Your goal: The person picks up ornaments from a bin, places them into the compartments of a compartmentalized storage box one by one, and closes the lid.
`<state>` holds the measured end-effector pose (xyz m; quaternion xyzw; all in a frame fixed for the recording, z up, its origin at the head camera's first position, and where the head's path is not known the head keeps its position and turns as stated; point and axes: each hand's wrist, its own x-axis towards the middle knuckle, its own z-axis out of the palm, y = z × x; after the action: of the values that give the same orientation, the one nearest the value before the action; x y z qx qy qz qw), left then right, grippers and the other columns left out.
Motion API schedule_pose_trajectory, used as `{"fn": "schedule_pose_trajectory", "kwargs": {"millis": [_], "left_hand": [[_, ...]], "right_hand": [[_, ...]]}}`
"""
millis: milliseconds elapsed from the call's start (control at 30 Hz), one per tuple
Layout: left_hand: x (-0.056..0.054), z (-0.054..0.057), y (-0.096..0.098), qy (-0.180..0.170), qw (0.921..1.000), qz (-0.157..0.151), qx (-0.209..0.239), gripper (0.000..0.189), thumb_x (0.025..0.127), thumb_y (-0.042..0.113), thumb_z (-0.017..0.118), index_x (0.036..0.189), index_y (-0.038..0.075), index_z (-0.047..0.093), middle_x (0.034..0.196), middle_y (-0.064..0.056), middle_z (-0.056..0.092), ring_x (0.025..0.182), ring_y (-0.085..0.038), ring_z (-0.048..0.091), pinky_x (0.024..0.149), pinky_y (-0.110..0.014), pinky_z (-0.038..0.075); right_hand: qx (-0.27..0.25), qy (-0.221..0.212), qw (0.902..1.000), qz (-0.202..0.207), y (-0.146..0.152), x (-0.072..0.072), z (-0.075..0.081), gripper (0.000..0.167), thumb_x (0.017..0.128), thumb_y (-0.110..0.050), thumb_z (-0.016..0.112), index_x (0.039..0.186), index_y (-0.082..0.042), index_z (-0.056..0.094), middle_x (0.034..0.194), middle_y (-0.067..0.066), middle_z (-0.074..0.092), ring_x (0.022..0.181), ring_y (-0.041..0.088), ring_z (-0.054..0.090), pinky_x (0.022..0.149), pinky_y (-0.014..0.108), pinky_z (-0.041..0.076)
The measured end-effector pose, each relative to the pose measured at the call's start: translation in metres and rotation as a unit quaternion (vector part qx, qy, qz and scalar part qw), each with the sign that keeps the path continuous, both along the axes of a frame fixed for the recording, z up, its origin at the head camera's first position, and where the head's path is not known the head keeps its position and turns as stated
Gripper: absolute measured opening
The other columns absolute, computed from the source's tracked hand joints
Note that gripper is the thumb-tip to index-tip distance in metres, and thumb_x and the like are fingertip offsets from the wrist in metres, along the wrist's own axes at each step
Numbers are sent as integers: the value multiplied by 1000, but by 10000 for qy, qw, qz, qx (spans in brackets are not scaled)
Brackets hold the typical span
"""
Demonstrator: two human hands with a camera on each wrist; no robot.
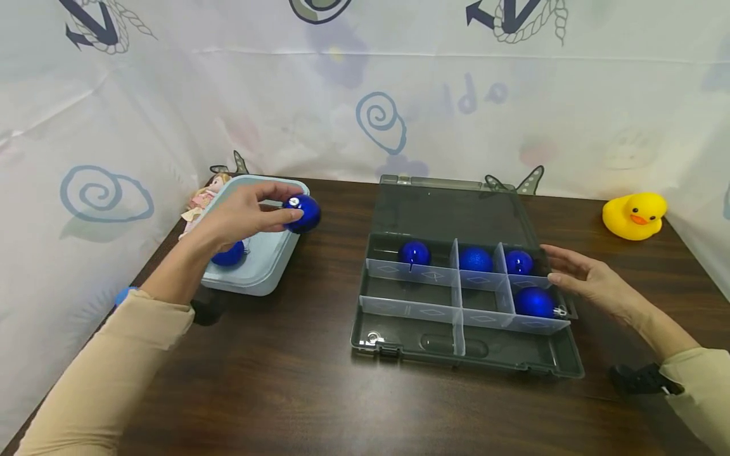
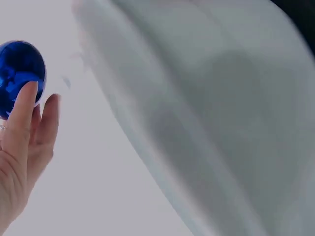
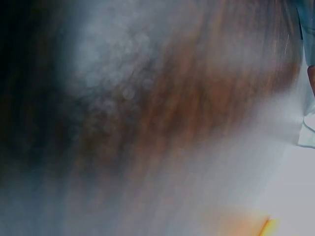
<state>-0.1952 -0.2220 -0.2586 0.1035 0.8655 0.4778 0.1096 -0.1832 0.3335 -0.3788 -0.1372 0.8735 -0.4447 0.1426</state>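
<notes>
My left hand (image 1: 251,209) pinches a shiny blue Christmas ball (image 1: 308,212) between thumb and fingers, above the right side of a light blue tray (image 1: 268,272). The same ball shows at the left edge of the left wrist view. Another blue ball (image 1: 228,256) lies in the tray, partly hidden by my left wrist. My right hand (image 1: 599,288) rests its extended fingers at the right edge of a grey see-through divided box (image 1: 410,323) with its lid open. Blue balls sit in its three back compartments, and a matte blue ball (image 1: 533,302) in the middle row's right compartment.
A yellow rubber duck (image 1: 635,216) stands at the back right of the dark wooden table (image 1: 296,380). A small doll (image 1: 202,199) is behind the tray at the left. A printed white cloth (image 1: 274,114) hangs along the back and sides.
</notes>
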Motion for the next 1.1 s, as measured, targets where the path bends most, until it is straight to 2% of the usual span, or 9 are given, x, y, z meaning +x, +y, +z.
{"fn": "schedule_pose_trajectory", "kwargs": {"millis": [133,267,333,400,467,533,633,767,1100], "left_hand": [[-5,-2,49,-10,9982,-577,130,44,89,21,66,130,8,52,124,-12,52,108,-25,60,80,-31,55],[-10,-7,98,-18,9928,-1193,80,42,87,21,68,125,10,56,119,-9,57,105,-22,62,78,-35,56],[-12,-10,120,-25,9889,-1483,0,41,87,22,69,124,11,57,118,-8,57,103,-20,64,78,-36,56],[-13,-13,139,-24,9855,-1696,-92,41,86,25,70,123,13,58,118,-6,58,103,-19,64,78,-36,56],[-14,-17,155,99,9817,-1883,-261,41,85,27,70,122,14,60,118,-5,60,104,-18,64,79,-34,56],[-15,-20,168,261,9783,-2000,-475,40,85,30,71,121,14,61,118,-5,63,106,-18,63,81,-31,55],[-15,-27,186,468,9728,-2111,-834,40,85,34,70,120,16,62,119,-5,64,110,-17,61,85,-27,53],[-16,-37,206,450,9689,-2200,-1035,41,85,37,69,120,16,62,120,-5,64,113,-18,59,84,-24,52],[-10,-47,243,811,9563,-2320,-1583,45,80,48,70,113,17,65,101,3,65,91,-9,59,71,-16,48]], "right_hand": [[20,32,10000,-8,0,1,0,56,99,-20,48,150,-15,24,147,29,26,105,-18,38,81,6,42],[122,30,9999,-17,-1,1,1,57,99,-21,48,150,-16,24,147,28,27,107,-15,39,82,6,42],[223,27,9997,-29,-3,1,3,57,99,-23,49,150,-17,24,148,26,28,114,-5,42,82,6,42],[303,15,9995,-26,-4,-1,5,57,99,-24,49,150,-18,23,149,24,28,121,11,44,83,8,43],[336,7,9994,-11,-7,-3,6,58,99,-26,49,150,-18,23,149,23,29,126,29,41,85,9,44],[323,-10,9995,4,-10,-5,7,58,99,-27,49,150,-19,23,150,22,29,128,39,36,85,10,45],[264,-16,9997,10,-11,-6,7,58,99,-27,49,150,-17,23,149,23,28,127,37,38,85,9,44],[215,-14,9998,-8,-10,-5,6,57,99,-25,49,150,-17,24,149,23,29,122,17,42,84,7,42],[168,-32,9998,-119,-4,0,3,57,99,-26,49,150,-17,24,149,24,28,118,5,41,84,7,42]]}}
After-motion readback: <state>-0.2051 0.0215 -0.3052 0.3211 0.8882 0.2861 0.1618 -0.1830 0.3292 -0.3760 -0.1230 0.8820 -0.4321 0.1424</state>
